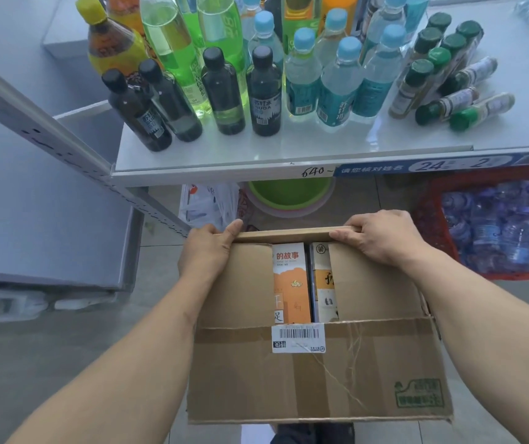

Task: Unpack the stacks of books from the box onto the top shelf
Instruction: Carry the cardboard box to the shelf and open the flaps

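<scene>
A brown cardboard box (314,376) sits low in front of me, below the white shelf (256,152). Its side flaps lie partly closed, and between them two books show: an orange-and-white one (290,283) and a pale one with a black character (324,283). My left hand (207,248) grips the far left corner of the box, thumb on the far flap. My right hand (381,237) holds the far flap (285,234) on the right side, fingers curled over its edge.
The white shelf carries several bottles: dark ones (224,91), green ones, clear ones with blue caps (340,84), and green-capped ones lying at the right (461,104). A red basket of water bottles (496,225) stands right; a green basin (288,193) sits under the shelf.
</scene>
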